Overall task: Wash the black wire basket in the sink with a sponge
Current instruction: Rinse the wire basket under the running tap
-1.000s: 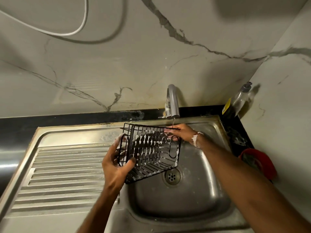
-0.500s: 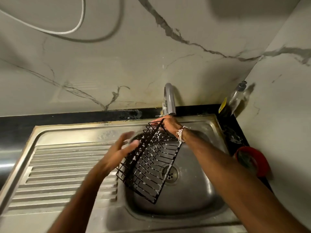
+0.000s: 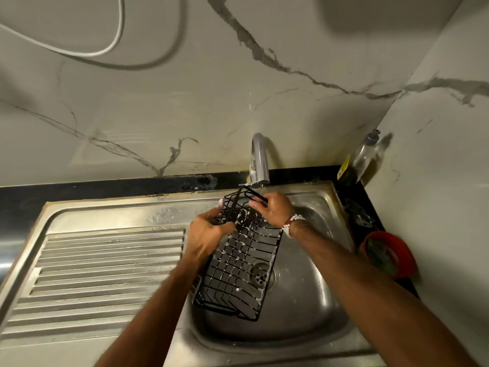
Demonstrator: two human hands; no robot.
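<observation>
The black wire basket [image 3: 239, 263] hangs tilted over the steel sink bowl [image 3: 304, 308], its far end up under the tap [image 3: 259, 160]. White soap foam clings to its wires. My right hand [image 3: 274, 209] grips the basket's top end right below the spout, where a thin stream of water falls. My left hand [image 3: 205, 234] holds the basket's left rim near the top. No sponge is visible in either hand.
A ribbed steel draining board [image 3: 105, 274] lies left of the bowl. A soap bottle [image 3: 362, 160] stands in the back right corner. A red bowl [image 3: 389, 254] sits on the black counter at the right. The drain [image 3: 260, 274] shows through the basket.
The basket has swung from lying flat to hanging lengthwise with its top under the tap. My left hand let go, then took hold again on the left rim.
</observation>
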